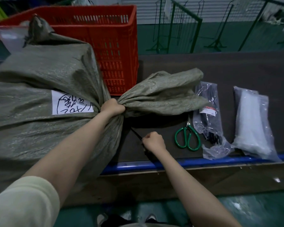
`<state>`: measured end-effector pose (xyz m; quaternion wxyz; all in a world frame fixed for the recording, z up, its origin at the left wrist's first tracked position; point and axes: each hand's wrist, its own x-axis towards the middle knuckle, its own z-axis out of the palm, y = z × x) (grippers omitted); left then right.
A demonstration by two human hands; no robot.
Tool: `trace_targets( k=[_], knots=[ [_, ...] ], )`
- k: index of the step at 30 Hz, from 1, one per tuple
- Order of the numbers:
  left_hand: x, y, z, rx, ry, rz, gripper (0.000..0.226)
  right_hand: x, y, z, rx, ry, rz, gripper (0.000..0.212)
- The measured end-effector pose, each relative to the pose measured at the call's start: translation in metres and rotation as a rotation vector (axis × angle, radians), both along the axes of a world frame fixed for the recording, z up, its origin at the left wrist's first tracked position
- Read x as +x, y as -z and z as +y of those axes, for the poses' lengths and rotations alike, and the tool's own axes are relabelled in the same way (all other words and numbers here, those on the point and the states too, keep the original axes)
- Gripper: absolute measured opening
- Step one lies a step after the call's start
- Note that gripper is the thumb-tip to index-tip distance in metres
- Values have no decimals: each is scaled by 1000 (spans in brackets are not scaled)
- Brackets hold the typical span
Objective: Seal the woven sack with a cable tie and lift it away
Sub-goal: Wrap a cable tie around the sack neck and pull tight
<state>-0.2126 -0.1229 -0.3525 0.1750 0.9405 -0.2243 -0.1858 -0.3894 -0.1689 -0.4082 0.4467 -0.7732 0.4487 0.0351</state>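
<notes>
A full grey-green woven sack (39, 89) lies on the left of the dark table, with a white handwritten label on its side. My left hand (112, 106) is shut around the gathered neck of the sack, and the loose mouth fans out to the right of the fist. My right hand (153, 141) is closed on a black cable tie (135, 132) that runs up and left toward the underside of the neck. How far the tie goes around the neck is hidden by the fabric.
A red slatted plastic crate (115, 46) stands behind the sack. Green-handled scissors (188, 137) lie right of my right hand. Further right lie a clear bag of black ties (206, 115) and a bag of white ties (251, 125). A blue rail (203, 161) edges the table front.
</notes>
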Motion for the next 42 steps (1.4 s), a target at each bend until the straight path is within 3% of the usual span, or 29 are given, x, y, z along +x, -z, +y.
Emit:
trace_targets(
  k=[5,11,13,16,20,23,26,28,30,32,35,38,42],
  knots=[
    [-1,-7,-1,-63,-59,108,45,43,18,1,367,185,-80,33],
    [2,-15,5,-94,-47,253,48,95,16,5,739,482,-370,23],
    [1,-14,6,-95,-5,297,42,105,10,11,861,485,-519,14],
    [0,-11,6,-126,56,338,19,106,2,11,1045,453,-724,18],
    [1,-14,10,-213,64,418,13,105,0,6,990,426,-641,21],
    [2,-23,12,-308,86,573,28,102,0,3,969,437,-607,28],
    [5,-36,10,-459,13,604,37,93,4,5,887,354,-487,29],
    [8,-44,7,-587,-140,526,42,84,14,8,814,298,-422,30],
    [12,-47,5,-674,-193,329,34,74,19,13,745,273,-403,31],
    [14,-49,6,-773,-145,217,29,64,18,18,693,225,-400,28],
    [11,-53,12,-877,-24,193,15,43,12,21,614,111,-410,23],
    [9,-55,19,-749,166,250,21,19,4,20,458,45,-425,34],
    [3,-51,31,-371,517,280,19,-6,-16,22,256,17,-565,13]
  ],
)
